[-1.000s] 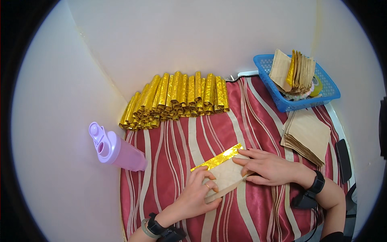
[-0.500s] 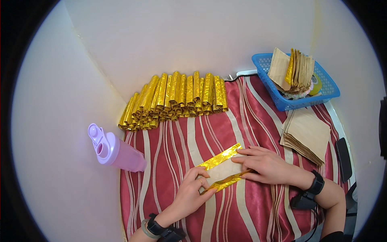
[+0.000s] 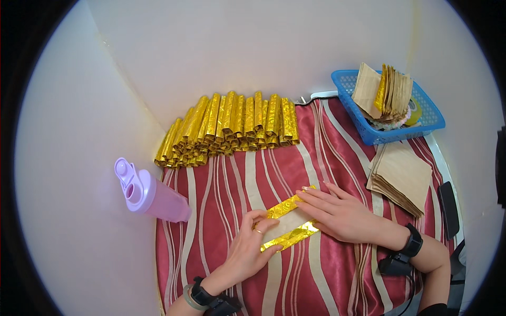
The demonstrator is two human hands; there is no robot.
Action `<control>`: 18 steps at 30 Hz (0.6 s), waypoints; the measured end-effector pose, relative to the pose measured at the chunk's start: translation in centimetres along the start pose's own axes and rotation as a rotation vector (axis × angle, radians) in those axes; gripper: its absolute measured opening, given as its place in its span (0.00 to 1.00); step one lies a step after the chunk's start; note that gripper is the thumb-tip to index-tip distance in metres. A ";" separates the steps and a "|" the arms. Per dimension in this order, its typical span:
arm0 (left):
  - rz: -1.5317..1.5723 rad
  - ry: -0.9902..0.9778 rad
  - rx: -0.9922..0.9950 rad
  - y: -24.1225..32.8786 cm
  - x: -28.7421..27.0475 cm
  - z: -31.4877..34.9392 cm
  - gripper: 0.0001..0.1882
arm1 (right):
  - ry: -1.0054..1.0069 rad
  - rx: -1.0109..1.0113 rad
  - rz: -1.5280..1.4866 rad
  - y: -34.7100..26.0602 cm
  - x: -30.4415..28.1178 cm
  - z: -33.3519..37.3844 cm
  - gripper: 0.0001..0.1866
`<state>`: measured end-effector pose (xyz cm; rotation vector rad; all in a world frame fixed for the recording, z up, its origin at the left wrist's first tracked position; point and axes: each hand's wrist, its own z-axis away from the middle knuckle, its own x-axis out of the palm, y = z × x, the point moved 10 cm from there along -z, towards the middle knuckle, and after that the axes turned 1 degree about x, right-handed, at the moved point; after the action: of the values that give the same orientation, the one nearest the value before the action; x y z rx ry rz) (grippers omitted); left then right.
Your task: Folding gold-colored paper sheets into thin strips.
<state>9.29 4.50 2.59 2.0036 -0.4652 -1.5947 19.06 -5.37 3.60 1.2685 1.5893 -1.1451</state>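
A sheet of gold foil paper point(image 3: 287, 223) lies pale side up on the striped cloth, both long edges folded inward as shiny gold strips. At its left end my left hand point(image 3: 247, 245) is closed, with curled fingers at the far strip and the thumb at the near one. My right hand point(image 3: 345, 215) lies flat over the right end, fingers stretched together across the far strip. Beyond my hands, a heap of rolled gold paper tubes point(image 3: 229, 124) is stacked by the wall.
To the left stands a translucent purple bottle point(image 3: 158, 197), leaning in view. A blue basket point(image 3: 374, 137) at the far right holds folded tan papers and a tape roll. Nearer are a tan paper stack point(image 3: 401, 176) and a black phone point(image 3: 448, 210). Red striped cloth point(image 3: 221, 195) covers the table.
My right hand has flattened and slid onto the far strip. The near strip, raised before, now lies flatter. My left hand's fingers have drawn back toward the sheet's left end.
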 end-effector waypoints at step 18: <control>-0.360 -0.110 0.089 0.2 0.7 0.1 0.30 | -0.012 0.173 0.150 1.0 0.9 0.8 0.31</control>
<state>9.41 3.94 2.20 2.1665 -0.2256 -1.9368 19.92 -5.85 2.36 1.4638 1.3850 -1.2123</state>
